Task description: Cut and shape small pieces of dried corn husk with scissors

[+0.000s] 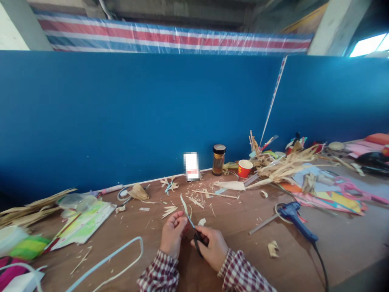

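My left hand [172, 234] is closed in a pinch on a thin pale strip of dried husk [183, 204] that sticks up from its fingertips. My right hand [212, 246] is closed round the black handles of a pair of scissors [194, 230], whose blades point up and left against the strip. Both hands are low at the middle of the brown table [237, 227], close together, with checked sleeves at the wrists. Small husk clippings [194, 198] lie scattered just beyond them.
A blue glue gun [294, 217] with a black cord lies to the right. Behind stand a brown jar [219, 159], a red paper cup [244, 168] and a heap of dried husks [285, 167]. Coloured papers and plastic bags lie at left. A blue partition walls the back.
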`<move>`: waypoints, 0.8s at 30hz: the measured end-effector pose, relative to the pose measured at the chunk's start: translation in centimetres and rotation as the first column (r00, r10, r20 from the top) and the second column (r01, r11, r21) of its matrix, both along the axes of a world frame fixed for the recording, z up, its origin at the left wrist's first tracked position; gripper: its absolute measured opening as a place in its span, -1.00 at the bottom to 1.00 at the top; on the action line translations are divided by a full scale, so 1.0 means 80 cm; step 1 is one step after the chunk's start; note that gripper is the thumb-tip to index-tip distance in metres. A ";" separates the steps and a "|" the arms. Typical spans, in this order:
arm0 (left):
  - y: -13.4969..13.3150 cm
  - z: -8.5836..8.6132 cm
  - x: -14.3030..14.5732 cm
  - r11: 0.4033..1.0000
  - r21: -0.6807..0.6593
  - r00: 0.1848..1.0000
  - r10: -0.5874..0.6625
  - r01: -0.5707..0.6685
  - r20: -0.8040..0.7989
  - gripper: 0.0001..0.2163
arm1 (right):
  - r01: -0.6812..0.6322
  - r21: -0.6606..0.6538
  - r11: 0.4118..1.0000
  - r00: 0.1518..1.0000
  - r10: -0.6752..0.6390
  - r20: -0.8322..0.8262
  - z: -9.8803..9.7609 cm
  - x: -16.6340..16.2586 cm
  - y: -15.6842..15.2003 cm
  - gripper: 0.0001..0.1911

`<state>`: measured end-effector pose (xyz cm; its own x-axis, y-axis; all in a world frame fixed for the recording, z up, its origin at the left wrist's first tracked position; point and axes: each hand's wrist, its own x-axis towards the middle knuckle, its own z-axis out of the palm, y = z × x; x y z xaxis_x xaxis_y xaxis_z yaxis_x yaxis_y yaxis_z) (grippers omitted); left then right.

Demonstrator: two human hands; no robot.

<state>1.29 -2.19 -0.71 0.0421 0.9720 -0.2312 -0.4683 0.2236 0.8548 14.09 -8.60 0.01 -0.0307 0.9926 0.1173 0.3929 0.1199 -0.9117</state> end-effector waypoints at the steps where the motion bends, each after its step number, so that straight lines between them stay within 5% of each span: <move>1: -0.001 0.001 0.000 1.000 0.000 1.000 0.001 -0.001 -0.001 -0.64 | 0.002 -0.001 1.000 1.000 -0.002 0.003 0.000 0.000 0.000 -0.78; 15: -0.001 0.002 0.001 1.000 -0.018 1.000 0.007 -0.008 -0.009 -0.64 | -0.006 -0.003 1.000 1.000 0.006 0.015 0.001 0.000 -0.001 -0.84; 24: -0.003 0.004 0.002 1.000 -0.008 1.000 -0.004 0.004 0.007 -0.63 | -0.007 0.002 1.000 1.000 0.007 -0.021 0.003 -0.001 0.000 -0.71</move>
<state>1.45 -2.43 -0.37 0.0471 0.9699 -0.2390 -0.4731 0.2324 0.8498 14.01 -8.63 0.22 -0.0356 0.9921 0.1199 0.3728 0.1246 -0.9195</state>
